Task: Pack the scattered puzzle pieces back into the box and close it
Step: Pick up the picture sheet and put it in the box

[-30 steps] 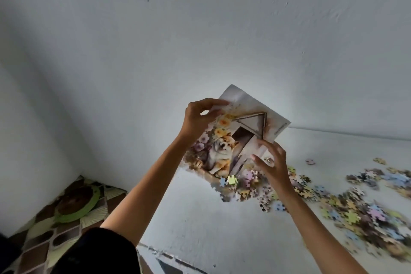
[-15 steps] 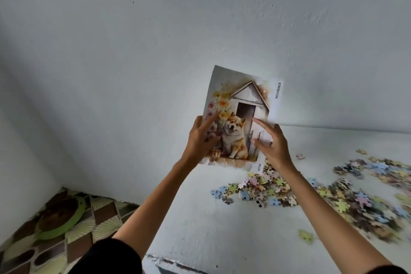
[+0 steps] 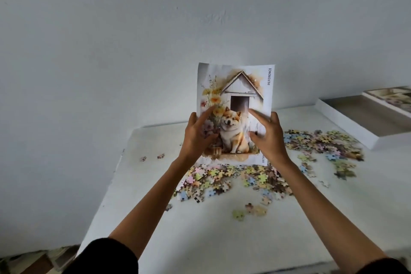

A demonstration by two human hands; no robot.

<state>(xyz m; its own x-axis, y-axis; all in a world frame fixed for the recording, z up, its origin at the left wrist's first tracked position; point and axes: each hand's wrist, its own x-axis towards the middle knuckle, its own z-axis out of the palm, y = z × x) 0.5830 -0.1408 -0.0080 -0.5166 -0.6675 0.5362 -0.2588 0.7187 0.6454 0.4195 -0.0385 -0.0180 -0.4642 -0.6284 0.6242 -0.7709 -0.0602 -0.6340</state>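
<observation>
Bare white wall fills the background behind a white worktop (image 3: 200,229), and both hands are raised in front of it with a printed sheet between them. Left hand (image 3: 198,138) has a grip on the sheet's (image 3: 235,87) lower left edge, thumb on the front over the flowers; right hand (image 3: 270,138) takes the lower right edge, its fingers blurred, so how firmly it pinches I cannot tell, though it plainly touches the paper. Upright and facing the camera, the sheet shows a dog before a kennel, with REFERENCE printed up its right margin. Under and beyond it the pieces (image 3: 233,180) lie loose on the worktop: one heap just below the hands, another spread (image 3: 322,142) toward the right, a few strays near the left edge and the front. Well to the right sits the box (image 3: 364,118), open and apparently without pieces in it, with what looks like its lid (image 3: 391,98) lying beside it at the far edge. By my reading no packing has begun; the step in hand is dealing with the picture sheet. Next it probably wants carrying right and laying flat in the box, or setting aside, before pieces are scooped in by handfuls.
</observation>
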